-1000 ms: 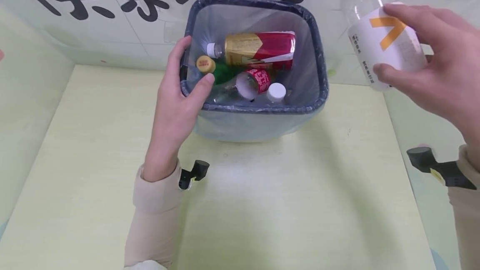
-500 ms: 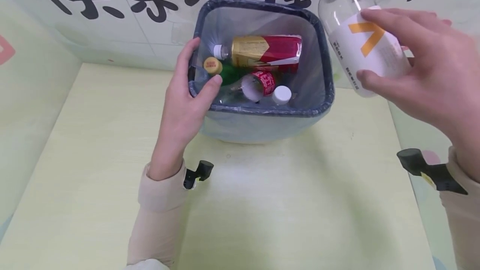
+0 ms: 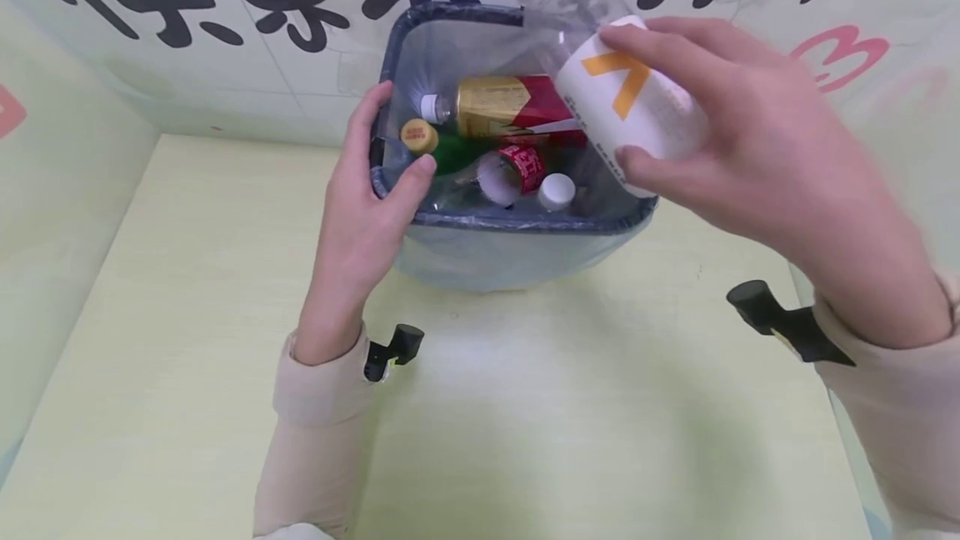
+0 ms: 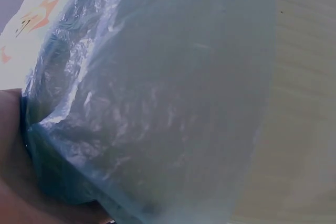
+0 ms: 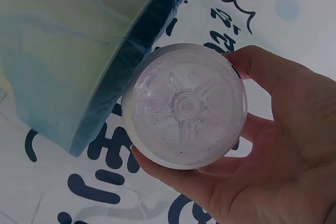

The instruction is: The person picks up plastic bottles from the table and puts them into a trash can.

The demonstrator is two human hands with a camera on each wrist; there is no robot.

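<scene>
My right hand (image 3: 772,132) grips a clear plastic bottle (image 3: 630,98) by its white label with a yellow mark. The bottle tilts over the right part of a trash bin (image 3: 517,224), its white cap towards the upper left. In the right wrist view the round bottle base (image 5: 186,106) faces the camera, beside the bagged bin wall. My left hand (image 3: 360,207) holds the bin's left rim, thumb over the inner side. A thin bluish bag (image 4: 173,77) lines the bin and hangs down outside, filling most of the left wrist view.
Inside the bin lie a red and gold bottle (image 3: 495,105), a green bottle with a yellow cap (image 3: 419,136), a red-labelled clear bottle (image 3: 517,169) and a white cap (image 3: 557,190). The bin stands on a pale table (image 3: 525,407), against a wall (image 3: 300,115) with black lettering.
My right hand has carried the bottle leftwards, from right of the bin to over its right part. My left hand stays on the rim, and the view has shifted slightly.
</scene>
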